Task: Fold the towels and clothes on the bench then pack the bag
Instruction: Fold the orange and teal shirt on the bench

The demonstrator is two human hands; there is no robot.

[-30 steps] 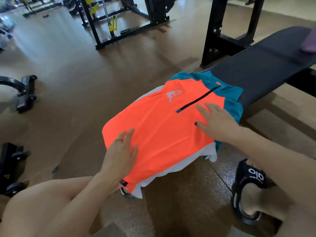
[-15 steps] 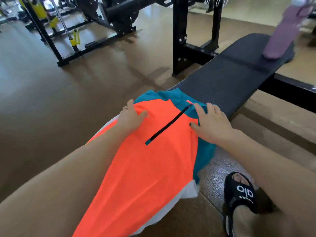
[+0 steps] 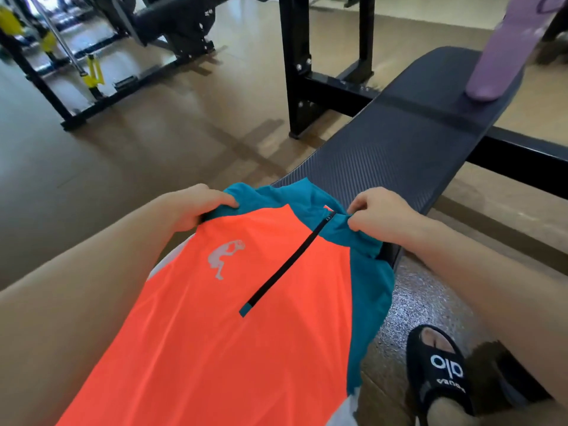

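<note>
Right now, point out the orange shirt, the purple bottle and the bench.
orange shirt (image 3: 215,333): head view, orange front panel.
purple bottle (image 3: 504,56): head view, mid body.
bench (image 3: 399,149): head view, bare pad.

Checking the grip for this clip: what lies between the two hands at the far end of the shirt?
In the head view, only the shirt's teal collar band with the zipper top spans between left hand and right hand.

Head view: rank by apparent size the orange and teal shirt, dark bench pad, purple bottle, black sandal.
1. Orange and teal zip shirt, nearest the camera, which inflates it.
2. Dark textured bench pad.
3. Purple bottle and black slide sandal: look alike, unranked; the bottle is cut off.
</note>
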